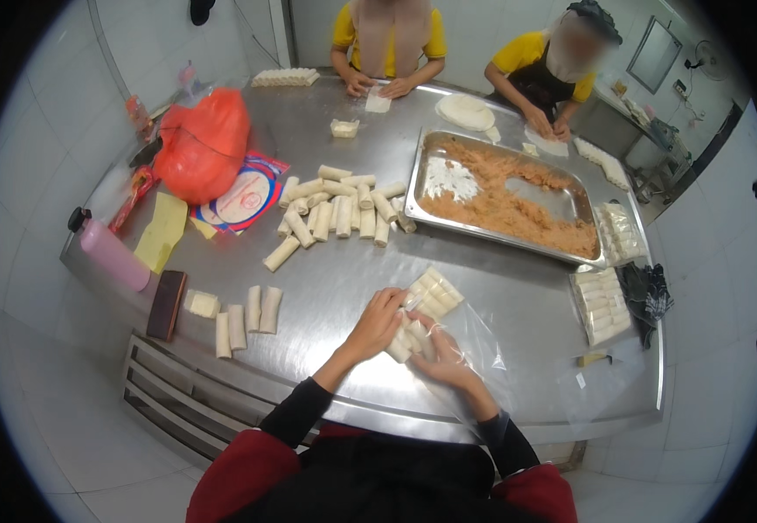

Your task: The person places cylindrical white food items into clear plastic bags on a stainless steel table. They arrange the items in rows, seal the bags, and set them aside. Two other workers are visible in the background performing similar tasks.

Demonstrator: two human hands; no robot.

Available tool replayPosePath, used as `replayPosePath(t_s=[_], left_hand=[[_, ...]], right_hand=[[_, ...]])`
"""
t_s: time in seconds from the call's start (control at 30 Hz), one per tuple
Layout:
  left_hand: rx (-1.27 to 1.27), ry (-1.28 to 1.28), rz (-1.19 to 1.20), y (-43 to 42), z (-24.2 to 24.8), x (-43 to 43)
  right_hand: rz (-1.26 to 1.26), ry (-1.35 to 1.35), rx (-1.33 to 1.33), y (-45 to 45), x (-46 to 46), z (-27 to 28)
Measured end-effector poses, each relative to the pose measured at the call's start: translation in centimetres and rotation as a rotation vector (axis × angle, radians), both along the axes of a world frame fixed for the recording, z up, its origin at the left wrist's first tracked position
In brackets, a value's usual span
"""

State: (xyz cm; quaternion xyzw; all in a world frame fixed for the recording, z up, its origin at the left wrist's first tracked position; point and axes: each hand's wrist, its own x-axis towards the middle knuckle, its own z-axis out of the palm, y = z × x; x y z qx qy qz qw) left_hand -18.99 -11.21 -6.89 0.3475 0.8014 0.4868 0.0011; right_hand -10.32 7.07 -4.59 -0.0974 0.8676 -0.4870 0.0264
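Note:
In front of me several uncooked spring rolls point(433, 292) are in a clear plastic bag point(483, 340), whose loose part spreads to the right. Closer to my body, more pale rolls point(406, 341) sit between my two hands. My left hand point(378, 323) grips their left side, fingers stretched toward the bagged rolls. From the right, my right hand point(445, 356) holds the same near rolls, with plastic film around it. Whether these near rolls are fully inside the bag cannot be made out. Several loose rolls point(248, 319) lie to the left of my hands.
A loose pile of rolls point(346, 206) lies beyond my hands, beside a steel tray point(509, 245) of orange-brown filling. Packed rolls point(601, 307) are at right. A pink bottle point(113, 255), phone case point(167, 305) and red bag point(205, 147) stand left. Two co-workers handle wrappers point(378, 100) opposite.

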Motion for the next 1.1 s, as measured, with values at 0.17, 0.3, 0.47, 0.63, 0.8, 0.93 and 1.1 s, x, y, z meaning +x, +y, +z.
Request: replayPosePath(t_s=[0.17, 0.3, 0.47, 0.63, 0.8, 0.93, 1.1], left_hand=[[0.013, -0.139, -0.048, -0.5, 0.5, -0.1], [0.002, -0.163, 0.002, -0.7, 0.7, 0.4], [0.009, -0.192, 0.003, -1.0, 1.0, 0.4], [0.013, -0.178, -0.009, -1.2, 1.3, 0.6], [-0.023, -0.158, -0.011, -1.1, 1.5, 1.0], [-0.042, -0.098, -0.017, -1.0, 1.4, 1.2], [-0.056, -0.052, -0.022, -1.1, 1.0, 1.3]], right_hand=[[0.031, -0.064, -0.086, 0.1, -0.6, 0.4], [0.145, -0.041, -0.153, 0.2, -1.0, 0.4], [0.242, -0.008, -0.201, 0.3, -1.9, -0.1], [0.245, -0.082, -0.156, 0.1, -2.1, -0.5], [0.217, -0.125, -0.099, 0.0, -2.0, -0.4], [0.176, -0.108, -0.077, -0.1, -2.0, 0.1], [0.126, -0.087, -0.098, -0.8, -1.4, 0.9]])
